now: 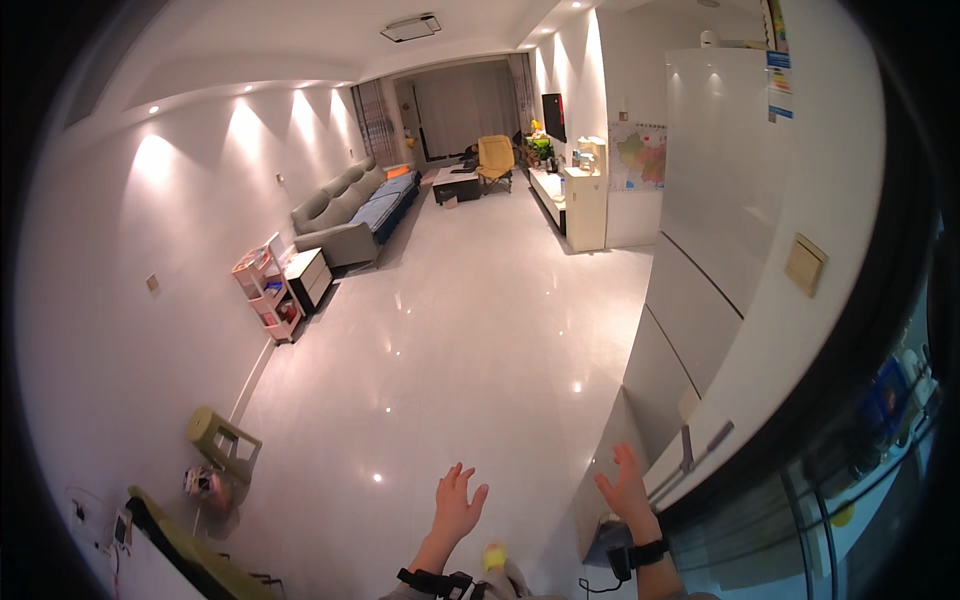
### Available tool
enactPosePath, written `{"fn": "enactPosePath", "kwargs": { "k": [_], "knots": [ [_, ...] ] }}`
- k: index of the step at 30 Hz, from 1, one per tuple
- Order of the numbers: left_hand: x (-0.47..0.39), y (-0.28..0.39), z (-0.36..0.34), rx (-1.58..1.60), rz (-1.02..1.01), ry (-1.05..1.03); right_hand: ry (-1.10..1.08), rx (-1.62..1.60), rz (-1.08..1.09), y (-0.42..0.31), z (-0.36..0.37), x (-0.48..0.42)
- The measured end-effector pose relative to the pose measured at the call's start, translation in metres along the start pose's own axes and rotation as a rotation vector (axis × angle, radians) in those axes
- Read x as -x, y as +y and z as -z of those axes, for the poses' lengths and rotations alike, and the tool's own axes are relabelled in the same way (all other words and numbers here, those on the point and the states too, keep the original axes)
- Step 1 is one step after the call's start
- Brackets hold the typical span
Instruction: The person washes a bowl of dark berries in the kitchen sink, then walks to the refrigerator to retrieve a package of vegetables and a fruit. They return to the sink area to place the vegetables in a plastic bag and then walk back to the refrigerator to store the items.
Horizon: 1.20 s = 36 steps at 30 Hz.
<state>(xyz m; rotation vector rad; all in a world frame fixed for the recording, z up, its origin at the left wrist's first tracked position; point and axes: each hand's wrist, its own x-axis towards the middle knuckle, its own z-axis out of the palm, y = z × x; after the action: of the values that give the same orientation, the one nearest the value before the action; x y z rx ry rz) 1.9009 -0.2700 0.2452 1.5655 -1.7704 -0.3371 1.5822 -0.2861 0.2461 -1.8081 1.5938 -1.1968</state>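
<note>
My left hand is raised over the pale glossy tile floor, its fingers apart and nothing in it. To the right, my right hand is also bare, with the fingers spread, near the lower part of a tall white refrigerator. Black straps with small devices circle both wrists. Between and below the hands, a yellow-toed shoe or slipper shows on one foot. A dark container stands on the floor under my right wrist.
An olive plastic stool and a bag stand by the left wall. Further on are a pink rolling cart, a grey sofa, a coffee table and a yellow folding chair. At right is a dark-framed glass door.
</note>
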Motion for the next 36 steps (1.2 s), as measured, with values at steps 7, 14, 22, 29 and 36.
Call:
{"fn": "enactPosePath", "kwargs": {
  "k": [7, 14, 22, 29, 36],
  "knots": [
    [-0.234, -0.047, -0.06, 0.115, -0.185, -0.054, 0.142, 0.208, -0.034, 0.067, -0.009, -0.169],
    [-0.463, -0.001, -0.168, 0.272, -0.463, -0.289, 0.283, 0.49, -0.14, 0.109, 0.035, -0.307],
    [-0.662, 0.076, -0.328, 0.414, -0.68, -0.489, 0.528, 0.372, -0.314, 0.177, 0.062, -0.446],
    [-0.826, 0.172, -0.433, 0.539, -0.762, -0.518, 0.606, 0.402, -0.307, 0.231, 0.092, -0.55],
    [-0.952, 0.302, -0.532, 0.734, -0.704, -0.652, 0.742, 0.522, -0.466, 0.196, 0.089, -0.624]
  ]
}}
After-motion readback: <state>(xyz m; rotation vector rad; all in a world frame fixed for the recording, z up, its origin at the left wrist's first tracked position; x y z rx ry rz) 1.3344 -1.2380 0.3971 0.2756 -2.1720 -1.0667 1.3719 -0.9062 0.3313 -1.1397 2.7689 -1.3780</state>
